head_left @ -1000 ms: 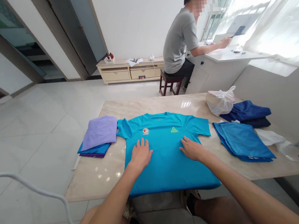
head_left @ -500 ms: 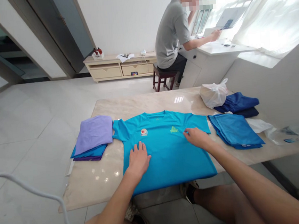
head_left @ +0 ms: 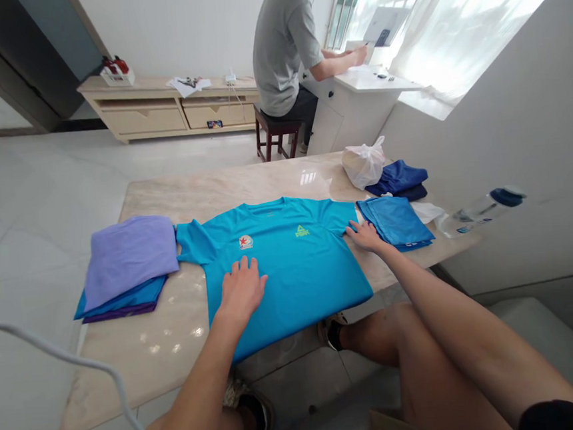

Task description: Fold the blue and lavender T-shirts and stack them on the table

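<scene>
Lying face up on a marbled bench (head_left: 174, 191), a turquoise T-shirt (head_left: 282, 275) spreads out under a person's two bare hands, its lower part reaching the near edge. The left hand (head_left: 243, 287) rests on the shirt's front with fingers splayed, holding nothing. The right hand (head_left: 364, 236) is at the right sleeve (head_left: 339, 216), beside a folded blue garment (head_left: 398, 222); whether its fingers pinch the fabric cannot be told from this view. By its lay, the shirt appears mostly smoothed, though the left sleeve (head_left: 196, 245) sits creased and no fold yet crosses the body. Folded work is already stacked at left, a lavender garment (head_left: 129, 255) over a blue layer (head_left: 133, 298) and a purple layer (head_left: 124, 312), with dark-blue clothing (head_left: 397, 177), a white plastic bag (head_left: 362, 165) and a clear bottle (head_left: 482, 213) at right. Readable on the chest is "PEAK" (head_left: 302, 234) in yellow-green under a triangular logo (head_left: 300, 228), opposite a round emblem (head_left: 245, 242) with a red star.
</scene>
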Available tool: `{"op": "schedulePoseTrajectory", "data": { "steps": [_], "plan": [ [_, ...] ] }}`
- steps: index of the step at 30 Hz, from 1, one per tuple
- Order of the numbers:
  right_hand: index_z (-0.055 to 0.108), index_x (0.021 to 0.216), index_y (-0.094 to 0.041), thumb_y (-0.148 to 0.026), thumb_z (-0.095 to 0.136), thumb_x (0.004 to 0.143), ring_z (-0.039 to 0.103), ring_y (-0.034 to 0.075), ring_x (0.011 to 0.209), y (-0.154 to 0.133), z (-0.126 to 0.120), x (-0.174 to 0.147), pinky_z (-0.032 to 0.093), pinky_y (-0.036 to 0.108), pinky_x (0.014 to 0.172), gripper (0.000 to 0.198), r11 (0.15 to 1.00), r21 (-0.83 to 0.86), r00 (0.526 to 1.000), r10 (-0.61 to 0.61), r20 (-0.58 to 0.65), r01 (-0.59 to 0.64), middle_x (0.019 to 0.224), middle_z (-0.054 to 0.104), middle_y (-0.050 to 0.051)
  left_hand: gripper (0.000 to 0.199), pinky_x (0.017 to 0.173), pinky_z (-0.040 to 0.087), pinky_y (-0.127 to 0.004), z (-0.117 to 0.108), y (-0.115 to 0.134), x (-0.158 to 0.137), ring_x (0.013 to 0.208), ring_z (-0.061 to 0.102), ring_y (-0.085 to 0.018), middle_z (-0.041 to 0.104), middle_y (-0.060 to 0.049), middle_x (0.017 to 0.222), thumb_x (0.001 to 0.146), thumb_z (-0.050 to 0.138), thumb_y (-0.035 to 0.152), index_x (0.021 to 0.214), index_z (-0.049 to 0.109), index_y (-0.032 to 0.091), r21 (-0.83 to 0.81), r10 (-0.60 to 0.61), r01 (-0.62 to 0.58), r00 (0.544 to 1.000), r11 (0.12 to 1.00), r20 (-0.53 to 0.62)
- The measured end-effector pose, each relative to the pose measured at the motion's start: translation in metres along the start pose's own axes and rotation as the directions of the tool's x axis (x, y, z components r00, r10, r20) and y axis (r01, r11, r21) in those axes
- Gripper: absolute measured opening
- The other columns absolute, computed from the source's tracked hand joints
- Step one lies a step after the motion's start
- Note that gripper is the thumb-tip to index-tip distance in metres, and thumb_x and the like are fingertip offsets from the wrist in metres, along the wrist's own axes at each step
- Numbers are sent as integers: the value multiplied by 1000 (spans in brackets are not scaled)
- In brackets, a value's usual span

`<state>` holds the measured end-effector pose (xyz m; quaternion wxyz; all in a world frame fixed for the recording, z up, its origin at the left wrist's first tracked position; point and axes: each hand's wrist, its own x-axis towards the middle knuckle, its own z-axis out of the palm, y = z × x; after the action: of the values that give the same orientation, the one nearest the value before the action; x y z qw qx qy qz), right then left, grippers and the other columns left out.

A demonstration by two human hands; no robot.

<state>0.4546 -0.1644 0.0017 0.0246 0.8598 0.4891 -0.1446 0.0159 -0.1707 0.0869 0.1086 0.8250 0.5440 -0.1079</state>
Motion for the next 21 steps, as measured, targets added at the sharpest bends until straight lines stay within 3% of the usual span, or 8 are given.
{"op": "schedulePoseTrajectory", "data": {
  "steps": [6,10,13,15,18,21],
  "plan": [
    [63,157,-10,-66,31,110,41,40,161,-5,3,15,35,52,129,79,984,168,996,-51,-77,64,172,46,23,58,113,55,-52,1,5,-1,152,51,-41,50,-24,169,113,52,41,163,54,12,-65,22,-23,1000,998,-18],
    [65,152,-6,-55,40,108,45,41,157,-27,-14,6,39,53,129,70,968,219,960,-57,-273,120,170,46,25,58,112,56,-49,3,0,-1,152,52,-40,51,-23,169,112,53,43,162,55,15,-99,32,-35,999,994,-35],
    [63,151,-4,-47,44,107,45,43,155,-63,-29,-17,35,61,130,65,931,105,868,-278,-412,348,168,46,27,59,113,55,-50,3,-5,-1,153,52,-41,51,-23,169,112,52,44,163,55,14,-106,24,-29,999,994,-49],
    [61,154,-8,-46,43,109,46,42,154,-92,-36,-39,35,65,129,61,843,25,778,-485,-399,538,169,47,25,58,113,55,-50,1,-8,-1,152,53,-41,52,-24,168,112,52,43,162,56,13,-109,9,-16,998,994,-62],
    [62,156,-17,-50,51,109,48,41,154,-132,-41,-73,39,65,129,59,645,5,635,-750,-188,764,174,43,19,58,112,55,-51,-1,-12,-1,151,54,-42,52,-23,168,112,51,43,161,57,12,-115,-10,2,998,993,-64],
    [67,153,-23,-51,56,109,47,38,158,-151,-45,-94,41,61,130,53,515,101,518,-855,-11,851,176,42,13,60,112,56,-53,-4,-17,-2,151,53,-43,51,-23,169,112,49,44,162,55,11,-112,-22,15,998,994,-61]
  ]
}}
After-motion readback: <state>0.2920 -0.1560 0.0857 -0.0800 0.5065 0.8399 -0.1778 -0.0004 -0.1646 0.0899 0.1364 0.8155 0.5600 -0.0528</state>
